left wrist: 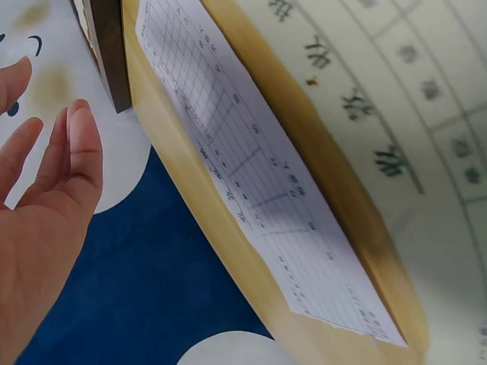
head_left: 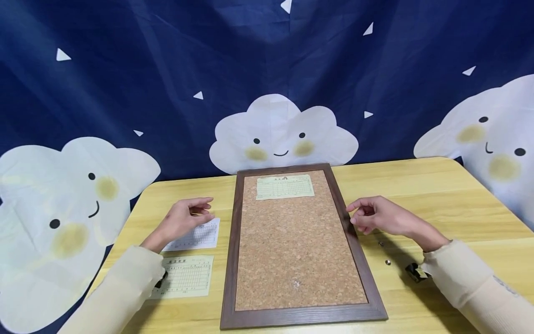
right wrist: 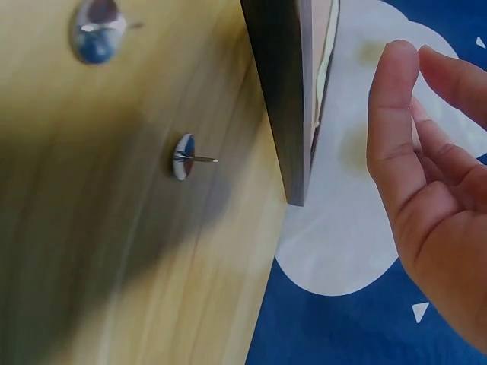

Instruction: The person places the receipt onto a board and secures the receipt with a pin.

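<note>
A cork board [head_left: 298, 241] in a dark brown frame lies on the table, a pale green printed slip [head_left: 285, 187] near its far end. My left hand [head_left: 185, 218] hovers left of the frame with fingers apart and nothing in them, over a white printed slip [head_left: 196, 239]. Nearer me lies another pale green slip [head_left: 187, 277]. By the frame's right edge, my right hand [head_left: 377, 215] has loosely bent fingers, thumb and forefinger close together; nothing shows between them. Two silver thumbtacks [right wrist: 183, 157] lie on the table below that hand.
The light wood table [head_left: 438, 199] extends on both sides of the board. Behind it hangs a dark blue cloth [head_left: 250, 55] with white smiling clouds. A small worn patch [head_left: 296, 283] marks the cork near its front.
</note>
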A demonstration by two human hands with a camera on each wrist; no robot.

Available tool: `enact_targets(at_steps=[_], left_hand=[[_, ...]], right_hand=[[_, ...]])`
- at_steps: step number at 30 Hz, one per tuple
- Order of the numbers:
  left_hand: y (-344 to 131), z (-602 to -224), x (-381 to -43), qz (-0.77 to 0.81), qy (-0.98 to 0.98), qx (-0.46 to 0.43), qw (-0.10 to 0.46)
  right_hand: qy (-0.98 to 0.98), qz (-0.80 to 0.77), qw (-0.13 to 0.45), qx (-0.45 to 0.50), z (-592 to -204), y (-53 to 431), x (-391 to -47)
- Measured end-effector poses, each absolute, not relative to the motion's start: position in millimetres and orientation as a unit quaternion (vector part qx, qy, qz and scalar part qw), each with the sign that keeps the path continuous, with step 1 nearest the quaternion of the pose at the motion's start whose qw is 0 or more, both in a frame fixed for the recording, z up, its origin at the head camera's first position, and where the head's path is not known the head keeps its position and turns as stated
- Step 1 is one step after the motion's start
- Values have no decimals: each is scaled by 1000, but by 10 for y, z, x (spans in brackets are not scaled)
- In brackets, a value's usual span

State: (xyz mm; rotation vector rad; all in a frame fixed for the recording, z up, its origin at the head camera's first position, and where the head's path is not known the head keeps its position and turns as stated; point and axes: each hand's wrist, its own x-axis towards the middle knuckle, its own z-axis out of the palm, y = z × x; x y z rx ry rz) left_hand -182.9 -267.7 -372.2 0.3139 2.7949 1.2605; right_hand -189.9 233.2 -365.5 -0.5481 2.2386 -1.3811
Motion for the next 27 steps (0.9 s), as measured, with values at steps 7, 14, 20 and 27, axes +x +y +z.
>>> enact_targets(at_steps=[7,14,20,27], left_hand=[[-2760,-3730,-1779,419,902,97,39],[-2828,-3748,-1736,425,900,89,48],[-2900,-3770,-1695,430,897,85,51],[-3008,-3811,-1641,422,902,79,42]], right_hand=[[803,-511,232,-202,-3683,2358,-1838],[797,-514,228,-221,-3720,2373,-1781],[797,-517,226,-213,-3752,2381,-1737],[801,-512,231,-207,-3781,2377,-1690]])
